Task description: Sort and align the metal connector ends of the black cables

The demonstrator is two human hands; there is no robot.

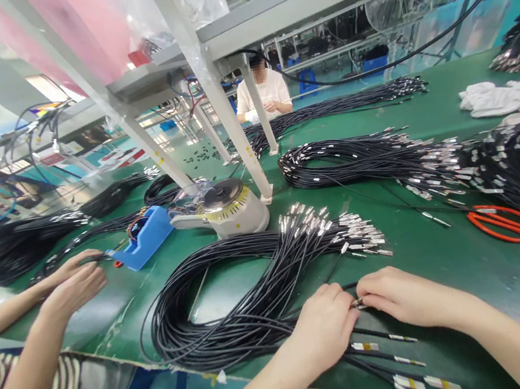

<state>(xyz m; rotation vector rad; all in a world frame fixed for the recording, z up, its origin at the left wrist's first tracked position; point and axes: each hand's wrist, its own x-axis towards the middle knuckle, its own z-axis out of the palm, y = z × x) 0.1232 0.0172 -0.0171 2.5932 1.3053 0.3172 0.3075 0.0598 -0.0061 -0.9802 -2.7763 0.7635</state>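
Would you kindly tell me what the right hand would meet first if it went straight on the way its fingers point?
Beyond the cable end it touches, the right hand would probably meet the left hand first, across a narrow gap, though depth is unclear.

A blue dispenser sits beside a round machine, white cloth farther right.
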